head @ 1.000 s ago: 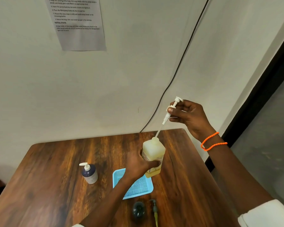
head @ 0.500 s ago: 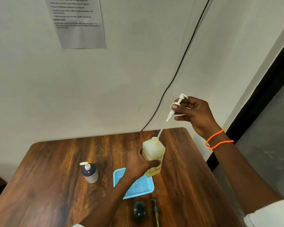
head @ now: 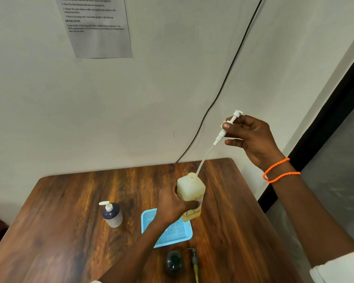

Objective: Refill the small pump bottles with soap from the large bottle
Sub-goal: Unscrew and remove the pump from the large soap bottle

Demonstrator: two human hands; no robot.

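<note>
A pale wall (head: 151,99) fills the upper half of the frame. A wooden table (head: 70,221) takes the lower half, its far edge against that wall. A printed sheet (head: 98,27) is fixed to the wall at upper left; its text is too small for me to read. A black cable (head: 231,66) runs down the wall from top centre-right to the table's far edge.

My right hand (head: 251,135) is raised at centre right, above the table. Its fingers pinch the white pump head (head: 229,125), which is tilted, with its tube (head: 203,158) slanting down to the open mouth of the large bottle (head: 191,190). I cannot tell whether the tube tip is inside the neck or just at the rim. An orange bead bracelet (head: 280,170) circles that wrist.

My left hand (head: 174,205) grips the large bottle at mid-height. The bottle stands upright at centre frame with yellowish soap in it, its base at the far right corner of a blue mesh tray (head: 172,233).

A small pump bottle (head: 111,214), dark above and pale below, stands upright left of the tray, pump fitted, apart from it. At the bottom centre, a dark small bottle (head: 174,262) stands near the tray's near edge, seen from above. A loose pump (head: 194,262) with a yellowish tube lies on the table just right of it.
</note>
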